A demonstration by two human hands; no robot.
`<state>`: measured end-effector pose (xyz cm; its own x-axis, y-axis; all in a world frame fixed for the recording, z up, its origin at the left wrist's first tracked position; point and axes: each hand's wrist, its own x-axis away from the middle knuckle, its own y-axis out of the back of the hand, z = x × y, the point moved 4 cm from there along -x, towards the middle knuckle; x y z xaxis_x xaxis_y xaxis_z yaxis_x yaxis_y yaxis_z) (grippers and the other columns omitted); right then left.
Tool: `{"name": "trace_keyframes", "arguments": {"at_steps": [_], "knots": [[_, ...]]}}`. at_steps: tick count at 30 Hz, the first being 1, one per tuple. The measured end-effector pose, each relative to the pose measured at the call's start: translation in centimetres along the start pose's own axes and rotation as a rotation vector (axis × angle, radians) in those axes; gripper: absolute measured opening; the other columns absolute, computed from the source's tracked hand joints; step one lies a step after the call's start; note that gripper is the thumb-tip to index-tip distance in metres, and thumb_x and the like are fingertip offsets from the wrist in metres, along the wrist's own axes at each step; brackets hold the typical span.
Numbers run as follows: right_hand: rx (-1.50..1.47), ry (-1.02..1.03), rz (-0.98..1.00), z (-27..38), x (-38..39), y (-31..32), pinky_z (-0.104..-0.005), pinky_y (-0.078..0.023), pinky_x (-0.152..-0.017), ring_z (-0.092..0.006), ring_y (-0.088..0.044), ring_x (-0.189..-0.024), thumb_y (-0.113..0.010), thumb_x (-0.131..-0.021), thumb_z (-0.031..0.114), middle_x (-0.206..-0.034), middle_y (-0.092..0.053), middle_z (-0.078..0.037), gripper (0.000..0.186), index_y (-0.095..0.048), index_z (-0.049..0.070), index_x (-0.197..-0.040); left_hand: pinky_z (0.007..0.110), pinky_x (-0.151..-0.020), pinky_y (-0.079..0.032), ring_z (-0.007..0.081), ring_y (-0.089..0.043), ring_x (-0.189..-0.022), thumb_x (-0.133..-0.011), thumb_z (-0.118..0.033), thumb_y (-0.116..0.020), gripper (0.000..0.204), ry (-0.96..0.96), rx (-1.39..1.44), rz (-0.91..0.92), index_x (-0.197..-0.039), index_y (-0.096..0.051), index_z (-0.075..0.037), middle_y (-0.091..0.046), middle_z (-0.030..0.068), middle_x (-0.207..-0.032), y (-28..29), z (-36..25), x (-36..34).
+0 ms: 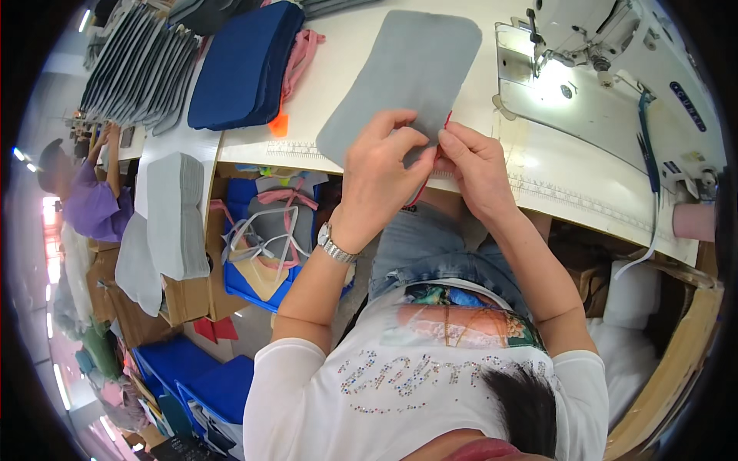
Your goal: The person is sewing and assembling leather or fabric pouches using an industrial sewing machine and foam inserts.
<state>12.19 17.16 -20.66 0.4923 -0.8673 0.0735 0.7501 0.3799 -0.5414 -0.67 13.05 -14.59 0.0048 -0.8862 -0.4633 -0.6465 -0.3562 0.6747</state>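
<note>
A grey fabric panel [411, 69] with rounded corners lies on the white table, its near right edge under my hands. My left hand [384, 165] bends over that near edge, thumb and fingers drawn together on it. Close beside it, my right hand [478, 165] pinches the panel's right edge between thumb and forefinger. A thin red strip [448, 118] shows at the right fingertips, and more red appears below the left hand; what it belongs to is mostly hidden by my fingers.
A sewing machine [607, 46] stands at the right, with dark-handled snips [648, 146] near it. Dark blue panels [246, 65] are stacked at the left beside pink strips [302, 58]. Farther left are grey panels [142, 77]. A blue bin [238, 284] sits below the table edge. Another person [92, 192] works far left.
</note>
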Motion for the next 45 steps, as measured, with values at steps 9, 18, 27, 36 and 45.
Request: {"name": "trace_keyframes", "arguments": {"at_steps": [9,18,27,36,45], "knots": [[-0.070,0.054,-0.023,-0.1,-0.1,0.6,-0.0239,-0.051,-0.076,-0.0090,-0.060,-0.081,-0.064,-0.092,0.013,-0.089,-0.067,-0.005,0.017,-0.068,-0.002,-0.096,0.033,-0.069,-0.055,0.0268,-0.069,-0.085,-0.073,-0.007,-0.076,0.012,0.168,0.228,0.008,-0.079,-0.068,-0.001,-0.068,0.0140,-0.104,0.7,-0.3,-0.8],[-0.132,0.105,0.008,-0.1,-0.2,0.8,-0.0225,-0.049,-0.076,-0.0076,-0.059,-0.080,-0.064,-0.092,0.014,-0.088,-0.066,-0.003,0.016,-0.067,-0.001,-0.094,0.030,-0.070,-0.057,0.0208,-0.070,-0.086,-0.076,-0.004,-0.074,0.009,0.156,0.262,0.061,-0.082,-0.069,0.000,-0.069,0.0128,-0.104,0.8,-0.4,-0.5],[-0.064,0.147,-0.008,0.2,0.7,-0.2,-0.0216,-0.050,-0.075,-0.0065,-0.059,-0.080,-0.062,-0.089,-0.001,-0.093,-0.063,-0.004,0.012,-0.060,-0.001,-0.100,0.024,-0.076,-0.055,0.0122,-0.065,-0.086,-0.081,0.003,-0.070,0.016,0.227,0.314,0.091,-0.097,-0.071,0.004,-0.069,0.0112,-0.102,1.0,-0.1,0.2],[-0.024,0.065,0.049,1.0,0.7,-0.7,-0.0239,-0.052,-0.075,-0.0095,-0.061,-0.081,-0.066,-0.088,0.005,-0.090,-0.064,-0.005,0.016,-0.058,0.000,-0.100,0.020,-0.069,-0.050,0.0090,-0.063,-0.080,-0.083,0.000,-0.068,0.011,0.398,0.667,0.071,-0.092,-0.073,0.002,-0.070,0.0090,-0.095,1.3,1.6,1.4],[0.173,0.003,0.090,0.2,0.4,-0.4,-0.0199,-0.047,-0.063,-0.0048,-0.058,-0.072,-0.068,-0.087,0.013,-0.078,-0.065,-0.002,0.018,-0.066,-0.004,-0.088,0.023,-0.069,-0.053,0.0107,-0.065,-0.078,-0.081,-0.002,-0.070,0.009,0.370,0.467,0.213,-0.088,-0.072,0.002,-0.068,0.0081,-0.090,2.1,1.2,1.3]]}}
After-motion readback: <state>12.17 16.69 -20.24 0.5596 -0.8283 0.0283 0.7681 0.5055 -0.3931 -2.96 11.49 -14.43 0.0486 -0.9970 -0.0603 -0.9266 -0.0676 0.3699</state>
